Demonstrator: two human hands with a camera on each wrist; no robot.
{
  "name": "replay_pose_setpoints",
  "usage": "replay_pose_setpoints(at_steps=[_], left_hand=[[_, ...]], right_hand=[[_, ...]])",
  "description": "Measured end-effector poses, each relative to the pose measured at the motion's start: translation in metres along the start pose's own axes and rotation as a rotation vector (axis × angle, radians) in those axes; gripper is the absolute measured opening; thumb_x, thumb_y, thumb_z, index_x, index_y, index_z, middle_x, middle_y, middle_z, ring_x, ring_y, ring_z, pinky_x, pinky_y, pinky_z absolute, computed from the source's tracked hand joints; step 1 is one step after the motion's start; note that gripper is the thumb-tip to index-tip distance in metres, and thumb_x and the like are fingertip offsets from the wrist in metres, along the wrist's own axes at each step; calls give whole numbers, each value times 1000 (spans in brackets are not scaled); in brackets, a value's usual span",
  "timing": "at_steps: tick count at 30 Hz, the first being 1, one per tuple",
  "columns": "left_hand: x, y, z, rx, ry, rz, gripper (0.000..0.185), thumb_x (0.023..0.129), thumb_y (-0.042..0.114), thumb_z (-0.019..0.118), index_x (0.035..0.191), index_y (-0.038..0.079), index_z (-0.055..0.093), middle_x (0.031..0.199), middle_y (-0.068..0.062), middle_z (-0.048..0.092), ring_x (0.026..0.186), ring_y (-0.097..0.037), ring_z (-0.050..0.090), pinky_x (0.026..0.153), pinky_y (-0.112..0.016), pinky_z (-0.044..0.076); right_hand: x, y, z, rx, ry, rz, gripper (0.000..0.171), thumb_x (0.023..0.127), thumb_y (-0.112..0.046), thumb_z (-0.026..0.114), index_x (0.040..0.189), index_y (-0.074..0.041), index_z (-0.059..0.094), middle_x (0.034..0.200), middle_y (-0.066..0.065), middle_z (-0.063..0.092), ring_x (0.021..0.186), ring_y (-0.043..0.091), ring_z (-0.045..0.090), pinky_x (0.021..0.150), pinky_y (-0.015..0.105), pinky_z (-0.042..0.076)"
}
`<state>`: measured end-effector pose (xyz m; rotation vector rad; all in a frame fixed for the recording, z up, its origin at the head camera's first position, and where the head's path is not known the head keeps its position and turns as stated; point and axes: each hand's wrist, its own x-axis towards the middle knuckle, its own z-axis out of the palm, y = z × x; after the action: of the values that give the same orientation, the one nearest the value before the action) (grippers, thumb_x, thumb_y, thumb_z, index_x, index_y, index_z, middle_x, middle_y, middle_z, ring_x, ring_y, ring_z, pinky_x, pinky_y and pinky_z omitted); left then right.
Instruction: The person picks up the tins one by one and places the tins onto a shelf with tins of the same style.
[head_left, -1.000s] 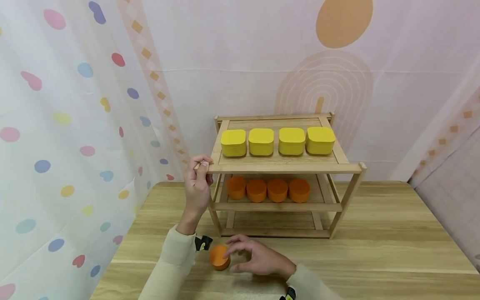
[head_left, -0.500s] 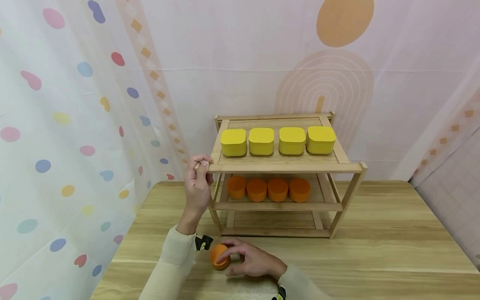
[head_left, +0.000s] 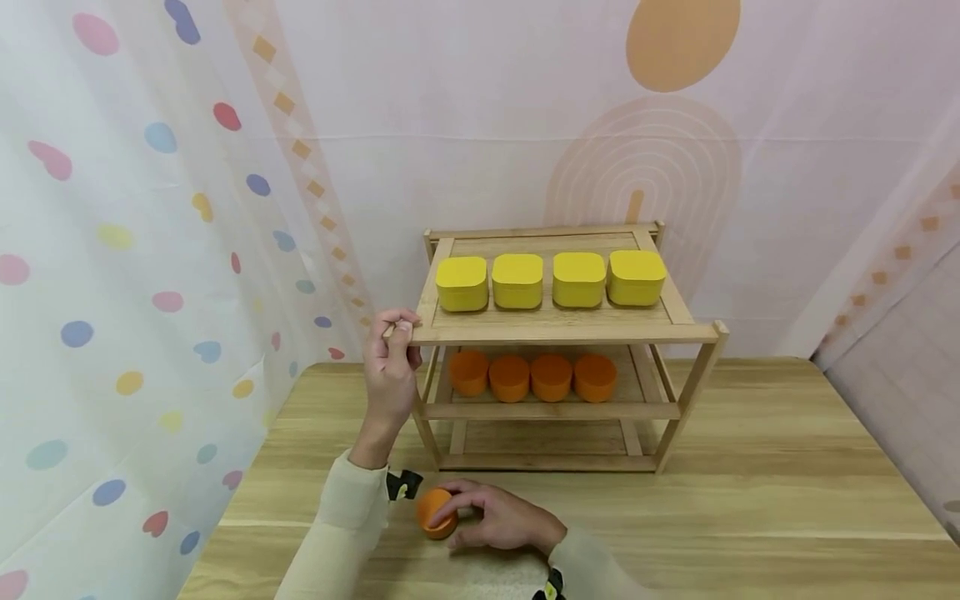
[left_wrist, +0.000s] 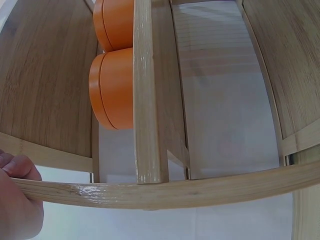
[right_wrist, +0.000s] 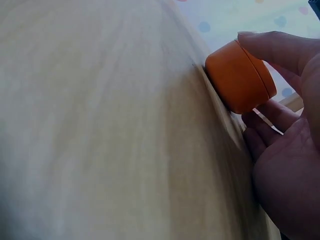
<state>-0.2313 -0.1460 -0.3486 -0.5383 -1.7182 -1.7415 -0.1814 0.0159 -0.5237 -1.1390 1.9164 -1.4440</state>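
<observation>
My left hand (head_left: 390,379) grips the front left corner of a three-tier wooden shelf rack (head_left: 562,335), fingers curled over the top rail's end. In the left wrist view its thumb and fingers (left_wrist: 20,167) wrap the rail at the lower left. On the table in front of the rack sits a round orange box (head_left: 432,505) with a lid. My right hand (head_left: 502,518) holds this box from the right, its index finger lying across the top. The right wrist view shows the thumb (right_wrist: 280,47) along one side of the orange box (right_wrist: 237,77) and the other fingers beyond it.
Several yellow rounded-square boxes (head_left: 517,282) stand in a row on the top tier. Several round orange boxes (head_left: 551,379) line the middle tier; the bottom tier (head_left: 543,433) lies below. A patterned curtain (head_left: 450,125) hangs behind the wooden table (head_left: 787,483).
My right hand has moved slightly left and closed in around the orange box on the table. The left hand keeps its grip on the rack. The head view has shifted a little.
</observation>
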Motion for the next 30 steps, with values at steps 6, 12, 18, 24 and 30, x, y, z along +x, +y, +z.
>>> replay_pose_setpoints(at_steps=[6, 12, 18, 24, 30], left_hand=[[1, 1, 1, 6, 0, -3, 26, 103, 15, 41, 102, -9, 50, 64, 0, 40, 52, -12, 37, 47, -20, 33], [1, 1, 1, -12, 5, 4, 26, 103, 15, 42, 101, -10, 50, 62, 0, 41, 52, -12, 36, 45, -20, 31], [1, 0, 1, -18, 0, 9, 26, 103, 15, 42, 101, -10, 49, 62, 0, 41, 51, -12, 36, 45, -20, 31], [1, 0, 0, -16, 1, -3, 26, 103, 14, 42, 101, -10, 50, 62, 0, 40, 51, -12, 36, 45, -20, 31], [0, 1, 0, 1, 6, -7, 26, 103, 15, 41, 101, -10, 50, 62, 0, 40, 51, -12, 36, 46, -20, 32]], right_hand=[[0, -1, 1, -32, 21, 1, 24, 91, -21, 71, 115, -18, 73, 150, 1, 44, 138, 12, 40, 111, 29, 35], [0, 0, 1, -42, 33, -7, 22, 91, -24, 72, 111, -17, 75, 146, 0, 49, 134, 10, 43, 109, 29, 37], [-1, 0, 2, 3, 52, -10, 20, 90, -23, 73, 106, -13, 77, 138, -3, 55, 126, 7, 48, 103, 27, 42], [-1, 0, 3, 14, 58, -14, 19, 89, -22, 73, 104, -11, 79, 137, -3, 56, 125, 7, 49, 99, 24, 44], [-2, 0, 3, -23, 58, -26, 19, 89, -25, 73, 103, -13, 79, 138, -4, 56, 126, 7, 49, 101, 25, 43]])
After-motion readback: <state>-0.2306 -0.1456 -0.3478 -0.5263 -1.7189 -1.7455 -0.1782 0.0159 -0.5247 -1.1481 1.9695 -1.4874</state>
